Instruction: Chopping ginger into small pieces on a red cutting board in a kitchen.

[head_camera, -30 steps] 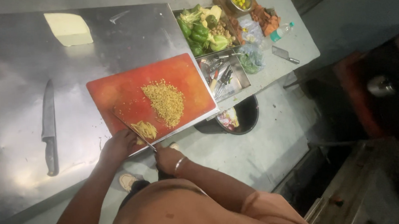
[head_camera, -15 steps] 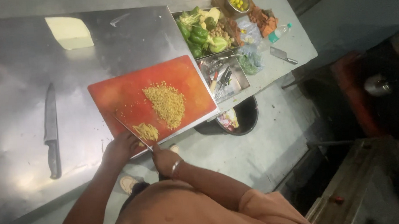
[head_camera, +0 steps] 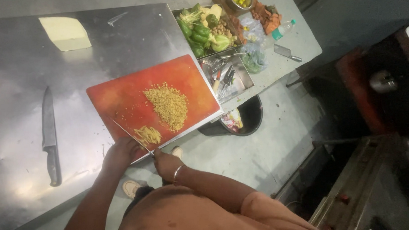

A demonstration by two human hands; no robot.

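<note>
Right hand (head_camera: 166, 160): closed around the handle of a chopping knife (head_camera: 132, 139), whose thin blade runs up-left over the board.
Left hand (head_camera: 120, 152): rests at the near edge of the red cutting board (head_camera: 122, 97), beside the blade; whether its fingers press anything, I cannot tell.
Yellow strips (head_camera: 148, 135): a small heap just by the blade, on the near part of the board.
Minced pile (head_camera: 169, 105): bigger, in the middle of the board, apart from the strips.
Handling: the pieces look light, loose and small — they probably scatter easily, so better to gather them with curled fingertips, not pinch.
Around: a second long knife (head_camera: 49, 134) lies well apart on the steel table (head_camera: 13, 90); a tray of green vegetables (head_camera: 201, 31) stands beyond the board.
</note>
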